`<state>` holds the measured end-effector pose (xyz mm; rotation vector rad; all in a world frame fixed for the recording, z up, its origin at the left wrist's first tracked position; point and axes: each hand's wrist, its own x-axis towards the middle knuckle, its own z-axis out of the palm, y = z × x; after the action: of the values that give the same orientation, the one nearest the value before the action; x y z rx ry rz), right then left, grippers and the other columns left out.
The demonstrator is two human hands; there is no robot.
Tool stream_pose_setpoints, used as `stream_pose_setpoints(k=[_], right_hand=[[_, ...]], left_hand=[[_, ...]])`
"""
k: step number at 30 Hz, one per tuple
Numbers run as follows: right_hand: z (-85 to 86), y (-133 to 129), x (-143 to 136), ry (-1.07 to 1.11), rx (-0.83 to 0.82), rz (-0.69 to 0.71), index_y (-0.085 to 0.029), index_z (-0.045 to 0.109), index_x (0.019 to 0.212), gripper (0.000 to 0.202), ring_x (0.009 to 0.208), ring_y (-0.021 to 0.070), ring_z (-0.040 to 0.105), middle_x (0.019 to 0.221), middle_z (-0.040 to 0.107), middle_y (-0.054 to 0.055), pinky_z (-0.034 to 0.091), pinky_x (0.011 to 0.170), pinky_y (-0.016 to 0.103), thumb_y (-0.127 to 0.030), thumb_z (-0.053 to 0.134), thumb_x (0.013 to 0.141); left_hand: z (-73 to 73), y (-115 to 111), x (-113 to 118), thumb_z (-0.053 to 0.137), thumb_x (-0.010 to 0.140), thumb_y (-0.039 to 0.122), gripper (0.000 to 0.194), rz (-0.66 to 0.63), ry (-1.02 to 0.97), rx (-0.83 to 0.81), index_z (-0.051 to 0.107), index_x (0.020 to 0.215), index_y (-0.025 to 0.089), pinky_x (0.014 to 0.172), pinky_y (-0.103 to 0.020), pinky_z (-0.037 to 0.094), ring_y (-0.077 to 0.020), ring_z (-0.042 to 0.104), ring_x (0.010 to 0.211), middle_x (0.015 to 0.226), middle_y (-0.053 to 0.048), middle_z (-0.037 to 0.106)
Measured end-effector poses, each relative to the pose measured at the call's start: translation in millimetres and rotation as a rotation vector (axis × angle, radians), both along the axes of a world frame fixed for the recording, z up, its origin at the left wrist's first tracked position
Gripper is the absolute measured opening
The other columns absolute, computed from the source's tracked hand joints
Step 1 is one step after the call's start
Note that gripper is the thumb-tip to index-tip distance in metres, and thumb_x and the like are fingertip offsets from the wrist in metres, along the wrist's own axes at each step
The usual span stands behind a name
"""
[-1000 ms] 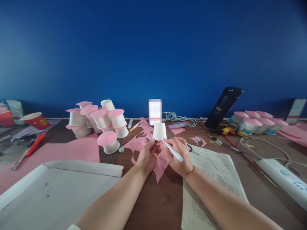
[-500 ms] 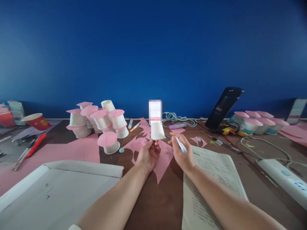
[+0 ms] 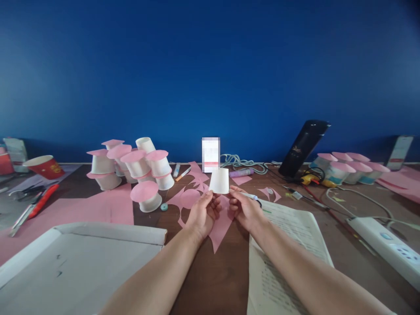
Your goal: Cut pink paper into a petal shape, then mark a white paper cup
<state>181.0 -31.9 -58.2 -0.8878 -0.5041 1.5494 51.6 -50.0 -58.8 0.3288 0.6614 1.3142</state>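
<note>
A white paper cup is held upside down at the middle, its wide rim at the bottom. My left hand is closed on the rim's left side. My right hand pinches the right side of the rim, and a white marker is also kept in that hand, pointing right. Below the hands lies a pink paper scrap, with more cut pink paper to its left. A printed sheet lies under my right forearm.
White cups with pink tops are stacked at left, near a cardboard box lid and a red-handled cutter. A phone stands behind. At right are a black bottle, cables and a power strip.
The cup has turned more upright and shifted slightly right. My right hand has come to its rim, and the marker has swung from pointing down to lying nearly level.
</note>
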Motion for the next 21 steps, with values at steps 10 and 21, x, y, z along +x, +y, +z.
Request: stream_pose_setpoints(k=[10,21], right_hand=[[-5.2,2,1,0.021,0.022,0.058,-0.02,0.057,0.088,0.034,0.046,0.0036,0.046,0.063,0.057,-0.006,0.035,0.038,0.012,-0.015,0.076,0.059],[-10.6,1,-3,-0.318,0.114,0.002,-0.02,0.061,0.098,0.036,0.047,0.0074,0.048,0.062,0.061,-0.004,0.037,0.041,0.017,-0.033,0.074,0.067]], left_hand=[[-4.0,-3,5,0.079,0.067,0.026,0.022,-0.043,0.161,0.16,0.066,0.079,0.013,0.061,-0.017,0.046,-0.0064,0.057,0.06,0.067,0.0,0.062],[-9.4,-1,5,0.081,0.064,0.028,0.024,0.018,0.298,0.108,0.072,0.078,0.011,0.064,-0.021,0.05,-0.0106,0.062,0.063,0.072,-0.006,0.069]])
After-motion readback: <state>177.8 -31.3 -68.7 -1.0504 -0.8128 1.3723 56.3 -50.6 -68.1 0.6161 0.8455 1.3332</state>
